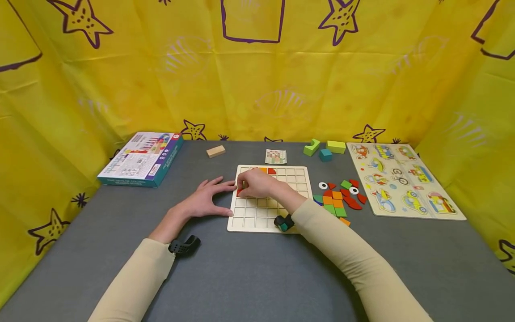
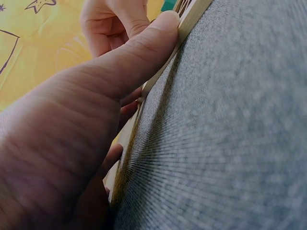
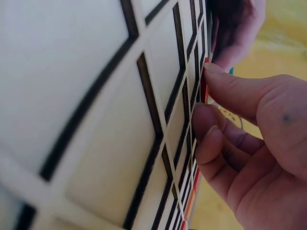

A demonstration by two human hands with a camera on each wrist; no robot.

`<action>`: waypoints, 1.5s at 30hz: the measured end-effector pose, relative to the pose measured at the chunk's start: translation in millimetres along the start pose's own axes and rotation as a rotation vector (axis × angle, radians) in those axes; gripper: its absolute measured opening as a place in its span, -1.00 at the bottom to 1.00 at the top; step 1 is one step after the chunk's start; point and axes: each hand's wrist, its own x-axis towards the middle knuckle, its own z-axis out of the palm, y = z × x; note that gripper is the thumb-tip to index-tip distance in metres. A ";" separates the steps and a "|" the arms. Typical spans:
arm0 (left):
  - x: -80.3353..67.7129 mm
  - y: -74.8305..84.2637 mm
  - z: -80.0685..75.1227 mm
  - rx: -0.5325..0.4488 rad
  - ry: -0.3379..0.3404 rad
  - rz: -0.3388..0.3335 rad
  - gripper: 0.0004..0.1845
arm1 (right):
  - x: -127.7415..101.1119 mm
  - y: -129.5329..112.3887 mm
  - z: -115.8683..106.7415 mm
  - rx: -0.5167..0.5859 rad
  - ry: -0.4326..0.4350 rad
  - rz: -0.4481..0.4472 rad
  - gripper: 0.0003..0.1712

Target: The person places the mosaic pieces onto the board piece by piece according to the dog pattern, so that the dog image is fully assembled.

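A pale wooden grid board lies flat on the table. My left hand spreads its fingers along the board's left side; in the left wrist view, its thumb rests against the board's edge. With thumb and fingertips, my right hand pinches a small red tile at the board's left column. That red tile shows only in part in the right wrist view. Along the far row sit an orange tile and a red rounded tile; the right hand hides some cells.
Loose coloured tiles and two round eye pieces lie right of the board. Behind it are a pattern card, a wooden block and green and teal blocks. A box lies left, a picture puzzle board right.
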 end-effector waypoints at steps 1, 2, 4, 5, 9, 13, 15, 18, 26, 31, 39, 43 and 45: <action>0.0 0.0 -0.4 0.001 0.001 0.000 -0.07 | 0.5 -0.4 0.1 -0.005 0.003 -0.005 -0.87; 0.0 0.0 -0.8 0.001 0.002 0.001 -0.07 | 0.9 -0.8 0.3 -0.010 0.008 -0.009 -0.88; -0.8 0.4 -1.5 0.003 0.006 0.002 -0.07 | 1.7 -2.1 1.3 -0.018 0.017 -0.010 -0.89; -1.3 0.3 -1.7 0.003 0.008 0.002 -0.07 | 2.0 -2.8 2.0 -0.021 0.021 -0.010 -0.89; -3.3 -0.2 -1.3 -0.001 0.007 0.005 -0.08 | 2.7 -5.5 4.9 -0.028 0.020 0.019 -0.87; -5.0 -1.1 0.3 -0.012 -0.006 0.000 -0.10 | 2.6 -5.6 7.4 -0.027 0.001 0.037 -0.87; -5.3 -2.0 1.2 -0.016 -0.011 -0.001 -0.10 | 1.4 -5.0 7.6 -0.021 -0.007 0.037 -0.87; -5.1 -2.6 2.2 -0.013 -0.011 0.004 -0.11 | -2.3 -3.3 5.3 0.026 -0.009 0.041 -0.87; -3.6 -0.6 1.7 0.003 -0.012 -0.004 -0.08 | -26.3 13.0 -13.3 0.168 0.007 0.048 -0.81; -2.9 -0.8 0.5 -0.001 -0.014 -0.003 -0.10 | -51.8 35.0 -25.3 0.218 0.043 0.046 -0.76; -2.8 1.0 0.5 0.003 -0.007 0.013 -0.10 | -96.8 66.6 -43.8 0.275 0.105 0.130 -0.65; -2.1 1.4 0.5 0.007 -0.002 0.023 -0.11 | -115.4 82.2 -49.2 0.247 0.153 0.178 -0.67; -1.7 1.7 0.6 0.005 -0.004 0.027 -0.12 | -124.1 90.0 -51.3 0.239 0.170 0.212 -0.68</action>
